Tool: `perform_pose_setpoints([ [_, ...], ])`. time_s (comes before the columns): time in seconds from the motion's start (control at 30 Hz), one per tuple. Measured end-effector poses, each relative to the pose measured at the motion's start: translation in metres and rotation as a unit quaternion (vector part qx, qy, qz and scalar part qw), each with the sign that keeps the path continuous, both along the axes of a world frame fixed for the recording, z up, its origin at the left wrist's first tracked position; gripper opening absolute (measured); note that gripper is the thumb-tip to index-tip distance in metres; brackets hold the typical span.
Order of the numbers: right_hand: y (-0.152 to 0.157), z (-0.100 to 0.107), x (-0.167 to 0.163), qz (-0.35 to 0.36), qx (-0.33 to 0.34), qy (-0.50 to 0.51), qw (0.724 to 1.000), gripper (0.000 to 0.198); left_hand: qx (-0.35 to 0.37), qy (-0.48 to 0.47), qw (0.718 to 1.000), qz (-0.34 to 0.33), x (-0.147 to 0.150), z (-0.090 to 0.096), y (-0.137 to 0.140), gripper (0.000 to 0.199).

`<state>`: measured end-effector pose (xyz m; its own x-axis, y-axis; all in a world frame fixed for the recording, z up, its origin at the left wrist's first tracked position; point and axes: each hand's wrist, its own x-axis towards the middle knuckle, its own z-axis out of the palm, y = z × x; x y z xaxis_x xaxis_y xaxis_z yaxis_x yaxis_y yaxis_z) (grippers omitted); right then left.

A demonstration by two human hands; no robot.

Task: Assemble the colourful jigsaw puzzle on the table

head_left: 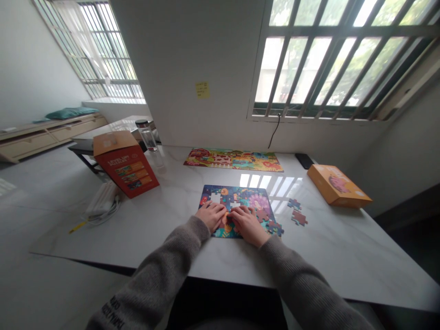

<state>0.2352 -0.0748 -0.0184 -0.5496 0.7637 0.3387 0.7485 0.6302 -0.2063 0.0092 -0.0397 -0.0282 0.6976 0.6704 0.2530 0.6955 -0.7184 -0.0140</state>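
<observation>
A colourful jigsaw puzzle (pixel 256 192) lies flat on the table in front of me, with pale gaps where pieces are out. My left hand (pixel 211 216) rests on its left part, fingers stretched over the surface. Close beside it, my right hand (pixel 250 225) has its fingers bent down together at a puzzle piece near the middle; the fingertips partly hide that piece. An orange patch of the picture (pixel 225 220) shows between both hands. Loose pieces lie over the puzzle's lower right, one brown side up (pixel 262 215) and one with its picture showing (pixel 275 228).
Right of the puzzle lie a blue puzzle piece (pixel 294 204) and a brown one (pixel 299 218). An orange box (pixel 338 185) and a black phone (pixel 304 161) are farther right. Behind lies a long assembled puzzle (pixel 233 159). A red box (pixel 127 165), glass bottle (pixel 147 136) and white cable (pixel 105 211) stand left.
</observation>
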Motion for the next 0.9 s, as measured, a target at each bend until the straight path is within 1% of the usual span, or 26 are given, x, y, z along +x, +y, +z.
perform_pose_setpoints([
  [0.07,-0.001,0.001,-0.001,-0.002,-0.003,-0.007,1.0,0.023,0.005,0.012,1.0,0.006,0.003,0.002,-0.002,0.038],
  [0.17,-0.005,0.006,-0.002,0.002,-0.006,-0.021,1.0,0.028,0.009,0.028,1.0,-0.003,0.005,0.004,-0.003,0.036],
  [0.27,-0.007,0.012,-0.002,0.012,-0.018,-0.027,0.999,0.034,0.013,0.021,1.0,-0.009,0.006,0.005,-0.004,0.034],
  [0.37,-0.008,0.014,-0.002,0.014,-0.024,-0.03,0.999,0.033,0.013,0.004,1.0,0.0,0.003,0.005,-0.007,0.032],
  [0.5,-0.008,0.013,-0.002,0.01,-0.026,-0.036,0.999,0.033,-0.008,-0.033,0.999,0.006,0.001,0.006,-0.006,0.031],
  [0.7,-0.008,0.014,-0.002,0.006,-0.034,-0.038,0.999,0.032,-0.044,-0.061,0.997,0.023,0.004,0.01,0.004,0.027],
  [0.8,-0.008,0.014,-0.001,0.008,-0.04,-0.026,0.999,0.032,-0.056,-0.091,0.994,0.031,0.005,0.007,0.009,0.027],
  [0.9,-0.009,0.014,0.001,0.021,-0.043,0.002,0.999,0.035,-0.055,-0.13,0.99,0.031,0.002,-0.001,0.012,0.027],
])
